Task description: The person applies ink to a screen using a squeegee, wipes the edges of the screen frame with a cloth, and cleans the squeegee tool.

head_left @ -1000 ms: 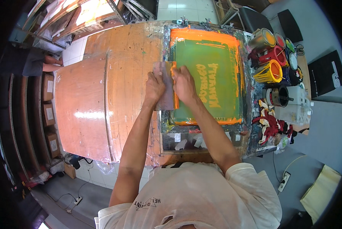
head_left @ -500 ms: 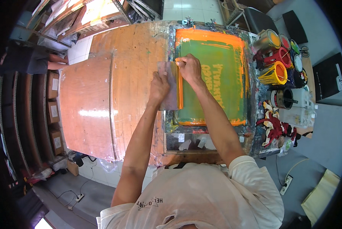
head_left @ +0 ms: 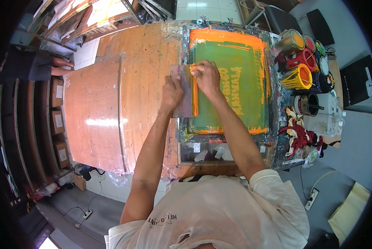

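1 squeegee (head_left: 186,101) in L fingers (head_left: 168,83), R fingers (head_left: 202,66) @ edge (head_left: 195,101), 1 scrn (head_left: 240,54)

The left grip (head_left: 172,92) partly hides the squeegee (head_left: 185,99); a bystander (head_left: 28,66) is cut off.

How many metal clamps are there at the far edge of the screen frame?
3: left clamp near the corner, middle clamp, right clamp, along the screen frame.

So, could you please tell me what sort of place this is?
Probably a screen-printing workshop: there's a green screen edged with orange ink, a wide scraper, and paint-smeared pots nearby.
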